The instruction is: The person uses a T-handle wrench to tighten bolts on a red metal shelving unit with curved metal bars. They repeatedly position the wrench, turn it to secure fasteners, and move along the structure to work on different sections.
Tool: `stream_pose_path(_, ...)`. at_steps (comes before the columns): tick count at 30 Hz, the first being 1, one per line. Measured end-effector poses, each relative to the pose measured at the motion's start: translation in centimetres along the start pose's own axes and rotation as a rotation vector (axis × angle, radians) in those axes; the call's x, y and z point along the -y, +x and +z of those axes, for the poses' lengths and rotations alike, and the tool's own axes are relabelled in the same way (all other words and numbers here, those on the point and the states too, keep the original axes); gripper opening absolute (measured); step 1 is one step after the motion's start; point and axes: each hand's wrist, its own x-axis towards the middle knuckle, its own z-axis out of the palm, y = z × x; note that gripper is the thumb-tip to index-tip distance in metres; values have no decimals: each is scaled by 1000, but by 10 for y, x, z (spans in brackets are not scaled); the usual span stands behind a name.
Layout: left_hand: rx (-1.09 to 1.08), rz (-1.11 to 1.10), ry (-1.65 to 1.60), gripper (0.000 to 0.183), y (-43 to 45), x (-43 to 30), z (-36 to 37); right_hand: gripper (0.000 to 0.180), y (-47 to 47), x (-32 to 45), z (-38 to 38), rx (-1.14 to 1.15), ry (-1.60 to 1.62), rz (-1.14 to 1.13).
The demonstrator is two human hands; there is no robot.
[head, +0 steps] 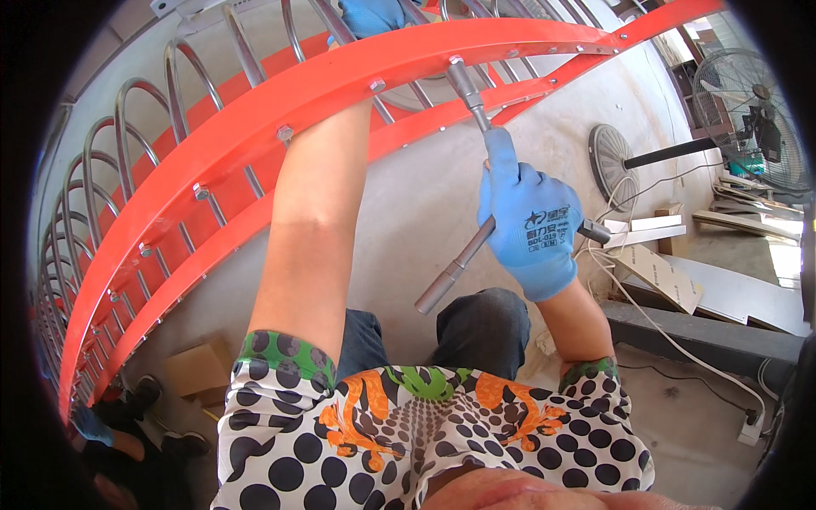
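Observation:
My right hand [532, 220], in a blue work glove, is closed round a multi-armed metal socket wrench [467, 89]. One of its sockets meets a hex bolt [455, 60] on the outer face of a curved red metal beam [255, 118]. Another arm of the wrench points down and left, and a further one sticks out at the right of the glove. My left hand [373, 16], also gloved in blue, is beyond the beam at the top edge, among bent steel tubes [185, 89]; its fingers are partly hidden. More bolts line the beam.
A second red beam [414, 137] runs below the first. A co-worker's gloved hand [92, 426] is at the frame's lower left, near a cardboard box [199, 368]. To the right are a fan [755, 121], its round base [612, 167], white cables, boards [733, 287] and a power strip [751, 428].

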Motion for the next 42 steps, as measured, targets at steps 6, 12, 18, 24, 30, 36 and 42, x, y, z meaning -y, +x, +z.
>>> stream_pose_path(6, 2, 2, 22, 43, -1, 0, -1, 38, 5, 1, -6, -14, -154, -52)
stream_pose_path(12, 5, 4, 47, 43, -1, 0, -2, 37, 11, -4, -10, -37, -233, -106)
stream_pose_path(18, 5, 4, 71, 42, -2, 0, -5, 35, 11, 2, -8, -77, -284, -115)
stream_pose_path(24, 11, 4, 87, 42, -2, 2, -4, 38, 13, -25, 3, -175, -309, -265)
stream_pose_path(30, 7, 9, 109, 42, -2, 4, -7, 37, 13, -14, 2, -147, -359, -246)
stream_pose_path(36, 16, 3, 125, 42, 0, 4, -7, 38, 8, -16, 12, -80, 19, -104)
stream_pose_path(42, 17, 0, 132, 42, 2, 3, -8, 28, 15, -18, -13, 45, 1258, 462)
